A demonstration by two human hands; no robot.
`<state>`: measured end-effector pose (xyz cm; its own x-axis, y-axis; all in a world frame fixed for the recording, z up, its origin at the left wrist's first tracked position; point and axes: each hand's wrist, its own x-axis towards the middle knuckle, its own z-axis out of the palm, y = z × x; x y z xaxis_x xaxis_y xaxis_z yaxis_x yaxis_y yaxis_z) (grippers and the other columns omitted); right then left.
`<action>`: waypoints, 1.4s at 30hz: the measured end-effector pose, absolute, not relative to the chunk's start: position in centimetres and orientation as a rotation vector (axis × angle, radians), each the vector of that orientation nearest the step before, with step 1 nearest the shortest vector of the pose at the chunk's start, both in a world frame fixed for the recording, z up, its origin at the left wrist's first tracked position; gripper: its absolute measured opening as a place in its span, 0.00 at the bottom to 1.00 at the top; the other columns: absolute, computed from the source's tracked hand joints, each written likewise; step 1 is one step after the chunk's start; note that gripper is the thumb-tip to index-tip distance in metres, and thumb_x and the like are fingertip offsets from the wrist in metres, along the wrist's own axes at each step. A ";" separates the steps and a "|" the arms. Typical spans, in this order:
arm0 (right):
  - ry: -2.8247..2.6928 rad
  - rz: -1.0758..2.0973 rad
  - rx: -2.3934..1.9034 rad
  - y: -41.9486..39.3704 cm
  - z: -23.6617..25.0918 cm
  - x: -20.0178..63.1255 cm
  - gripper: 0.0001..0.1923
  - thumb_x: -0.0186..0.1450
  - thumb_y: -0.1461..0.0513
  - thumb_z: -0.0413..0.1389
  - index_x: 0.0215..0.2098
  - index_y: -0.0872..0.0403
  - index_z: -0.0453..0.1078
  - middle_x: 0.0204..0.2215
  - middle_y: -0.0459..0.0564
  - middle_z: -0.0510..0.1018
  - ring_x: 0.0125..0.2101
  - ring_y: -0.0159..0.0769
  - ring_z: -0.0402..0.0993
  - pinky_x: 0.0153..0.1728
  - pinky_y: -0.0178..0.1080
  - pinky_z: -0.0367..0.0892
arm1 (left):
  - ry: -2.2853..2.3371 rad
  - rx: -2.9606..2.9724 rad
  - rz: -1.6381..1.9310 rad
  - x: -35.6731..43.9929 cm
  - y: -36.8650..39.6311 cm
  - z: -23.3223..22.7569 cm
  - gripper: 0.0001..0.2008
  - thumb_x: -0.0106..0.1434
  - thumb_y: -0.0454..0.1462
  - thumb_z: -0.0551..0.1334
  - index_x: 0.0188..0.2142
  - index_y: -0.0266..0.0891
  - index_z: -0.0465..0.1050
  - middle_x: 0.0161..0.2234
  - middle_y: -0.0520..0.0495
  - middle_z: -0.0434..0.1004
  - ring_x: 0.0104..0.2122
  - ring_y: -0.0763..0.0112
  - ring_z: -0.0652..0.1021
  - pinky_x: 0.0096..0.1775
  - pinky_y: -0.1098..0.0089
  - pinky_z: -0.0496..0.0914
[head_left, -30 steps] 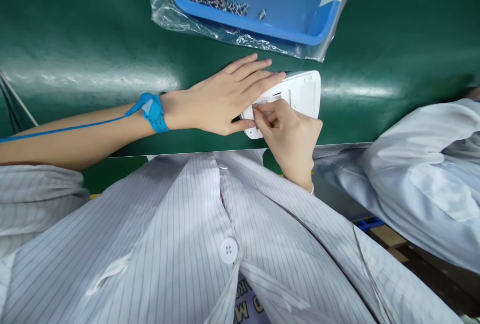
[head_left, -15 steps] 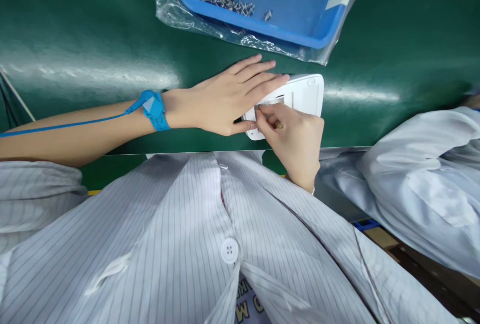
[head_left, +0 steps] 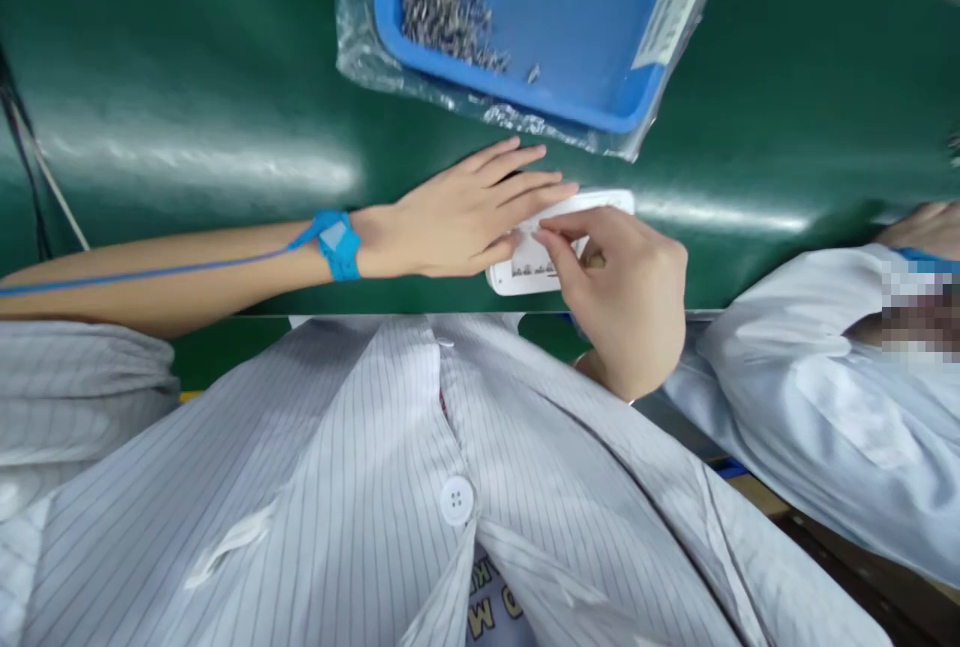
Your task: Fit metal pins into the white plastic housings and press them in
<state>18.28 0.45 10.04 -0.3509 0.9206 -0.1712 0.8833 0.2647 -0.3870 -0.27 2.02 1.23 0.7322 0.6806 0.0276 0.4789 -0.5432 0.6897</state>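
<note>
A white plastic housing (head_left: 534,249) with a recessed compartment lies near the table's front edge. Small dark metal bits show along the recess's near side. My left hand (head_left: 454,215) lies flat with its fingers stretched out, fingertips and thumb at the housing's left side. Above the housing's right part is my right hand (head_left: 634,292), thumb and forefinger pinched together. Whatever is between those fingertips is too small to make out. A blue wrist strap (head_left: 340,245) with a cord circles my left wrist.
Beyond my hands stands a blue tray (head_left: 502,92) in clear plastic, holding a heap of small metal parts (head_left: 446,2). At the right, a co-worker's sleeve (head_left: 795,327) and hand (head_left: 926,227) rest near the green table's (head_left: 187,77) edge.
My right hand has drawn back to the right from the housing's recess, uncovering the metal bits. My left hand keeps its place on the housing. The whole view has shifted slightly.
</note>
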 end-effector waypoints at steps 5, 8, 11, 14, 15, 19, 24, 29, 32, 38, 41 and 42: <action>-2.063 0.642 -1.695 1.5 13.1 19.2 0.07 0.66 0.55 0.60 0.36 0.49 0.79 0.17 0.39 0.72 0.16 0.25 0.63 0.21 0.32 0.59 | 0.962 2.308 0.336 0.3 1.2 1.8 0.29 0.70 0.35 0.50 0.69 0.32 0.55 0.70 0.41 0.54 0.72 0.56 0.50 0.71 0.54 0.44; -1.705 0.457 -1.538 4.0 13.4 20.5 0.08 0.65 0.56 0.61 0.31 0.50 0.78 0.12 0.38 0.64 0.12 0.25 0.56 0.15 0.33 0.52 | 1.056 2.276 0.243 0.6 1.5 0.7 0.30 0.68 0.34 0.51 0.69 0.41 0.58 0.71 0.49 0.53 0.72 0.54 0.51 0.71 0.48 0.45; -1.347 0.300 -1.143 7.8 14.5 21.7 0.21 0.66 0.57 0.56 0.16 0.52 0.67 0.08 0.40 0.57 0.10 0.27 0.53 0.12 0.34 0.50 | 1.052 2.250 0.223 0.7 2.2 0.0 0.32 0.65 0.33 0.52 0.69 0.45 0.58 0.71 0.53 0.50 0.72 0.56 0.50 0.71 0.47 0.46; -1.179 0.261 -0.758 11.4 16.3 22.2 0.28 0.66 0.59 0.54 0.10 0.53 0.53 0.07 0.40 0.52 0.09 0.28 0.51 0.11 0.33 0.50 | 1.013 2.238 0.176 0.9 2.7 0.1 0.35 0.63 0.31 0.53 0.69 0.49 0.56 0.72 0.55 0.45 0.72 0.55 0.48 0.71 0.45 0.45; -1.158 0.249 -0.686 12.5 16.9 22.3 0.28 0.66 0.59 0.53 0.11 0.53 0.51 0.07 0.40 0.51 0.08 0.27 0.50 0.11 0.33 0.50 | 1.005 2.239 0.129 1.0 3.0 0.2 0.37 0.61 0.30 0.53 0.70 0.50 0.56 0.72 0.56 0.44 0.72 0.55 0.48 0.71 0.45 0.45; -1.123 0.181 -0.590 16.5 18.9 22.6 0.27 0.68 0.58 0.50 0.13 0.52 0.49 0.07 0.39 0.50 0.06 0.26 0.45 0.08 0.31 0.46 | 1.029 2.233 -0.048 1.5 4.3 0.8 0.38 0.58 0.28 0.54 0.68 0.50 0.59 0.70 0.56 0.46 0.71 0.52 0.51 0.70 0.44 0.48; -1.068 0.061 -0.525 21.9 23.4 23.9 0.30 0.68 0.49 0.49 0.14 0.50 0.44 0.07 0.36 0.46 0.06 0.24 0.44 0.07 0.31 0.46 | 0.994 2.204 -0.031 1.7 5.6 0.1 0.28 0.69 0.42 0.57 0.67 0.53 0.61 0.69 0.54 0.50 0.69 0.46 0.54 0.69 0.42 0.52; -0.952 -0.138 -0.442 27.6 31.6 25.5 0.30 0.68 0.40 0.42 0.18 0.48 0.40 0.09 0.35 0.42 0.07 0.25 0.41 0.08 0.33 0.44 | 1.006 2.224 -0.055 1.6 5.7 -0.2 0.29 0.66 0.36 0.59 0.66 0.51 0.64 0.70 0.54 0.50 0.70 0.47 0.54 0.70 0.43 0.51; -0.938 -0.227 -0.446 30.4 35.8 25.7 0.28 0.68 0.39 0.36 0.18 0.45 0.40 0.10 0.36 0.41 0.09 0.25 0.42 0.10 0.35 0.46 | 0.980 2.216 -0.062 1.4 5.4 0.0 0.34 0.61 0.29 0.57 0.66 0.48 0.64 0.70 0.54 0.48 0.70 0.48 0.52 0.69 0.44 0.51; -0.911 -0.187 -0.486 32.3 38.8 24.3 0.25 0.70 0.41 0.26 0.19 0.39 0.39 0.10 0.41 0.42 0.11 0.27 0.42 0.12 0.40 0.46 | 0.971 2.227 0.087 0.9 4.9 -1.0 0.34 0.61 0.29 0.56 0.67 0.49 0.62 0.71 0.54 0.47 0.71 0.47 0.50 0.69 0.41 0.47; -0.978 -0.139 -0.338 31.9 38.9 23.4 0.25 0.73 0.50 0.34 0.17 0.40 0.43 0.10 0.39 0.44 0.09 0.25 0.43 0.11 0.37 0.43 | 0.931 2.216 0.096 0.8 4.8 -1.2 0.31 0.65 0.33 0.55 0.68 0.50 0.60 0.72 0.55 0.46 0.72 0.49 0.48 0.70 0.42 0.46; -0.981 -0.110 -0.256 31.8 39.0 23.1 0.26 0.73 0.53 0.37 0.16 0.42 0.44 0.10 0.38 0.45 0.09 0.24 0.43 0.11 0.36 0.42 | 0.911 2.209 0.106 0.7 4.7 -1.2 0.30 0.67 0.34 0.54 0.68 0.49 0.59 0.72 0.55 0.45 0.72 0.49 0.47 0.70 0.42 0.45</action>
<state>23.10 31.75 39.02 0.5535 0.0237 0.8325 0.2067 0.9644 -0.1649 0.75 4.75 -1.16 0.7452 0.6396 -0.1890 0.5793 -0.4804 0.6585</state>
